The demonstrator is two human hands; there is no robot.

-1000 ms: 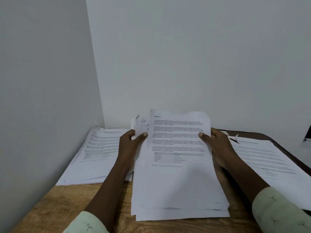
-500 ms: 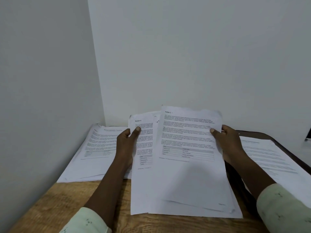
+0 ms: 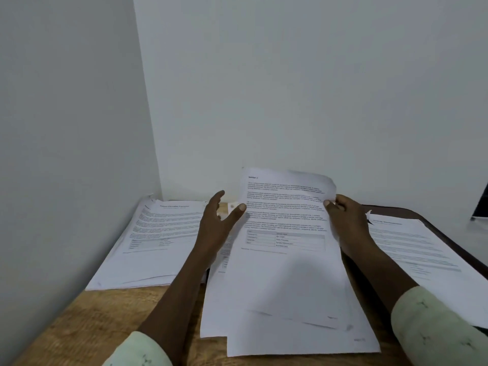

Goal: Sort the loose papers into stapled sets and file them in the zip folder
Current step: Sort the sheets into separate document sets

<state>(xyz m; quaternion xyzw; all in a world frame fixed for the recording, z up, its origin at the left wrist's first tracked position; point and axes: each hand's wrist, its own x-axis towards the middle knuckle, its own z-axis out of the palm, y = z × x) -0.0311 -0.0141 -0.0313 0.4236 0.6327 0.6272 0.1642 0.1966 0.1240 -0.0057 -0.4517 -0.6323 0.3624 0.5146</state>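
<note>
A loose stack of printed pages (image 3: 287,281) lies in the middle of the wooden table (image 3: 87,320), its far end lifted. My right hand (image 3: 346,223) pinches the stack's upper right edge, thumb on top. My left hand (image 3: 219,223) hovers at the stack's upper left edge with fingers spread and thumb near the paper, holding nothing. A second pile of printed sheets (image 3: 158,239) lies flat to the left. A third pile (image 3: 422,257) lies to the right. No stapler or zip folder shows.
Two white walls meet in a corner just behind the table. A dark rounded edge (image 3: 446,233) shows under the right pile. A dark object (image 3: 482,204) sits at the far right edge of view.
My left hand has let go of the pages it held at the stack's left side and opened. The fanned-out sheets have come back together, and my right hand still holds the stack.
</note>
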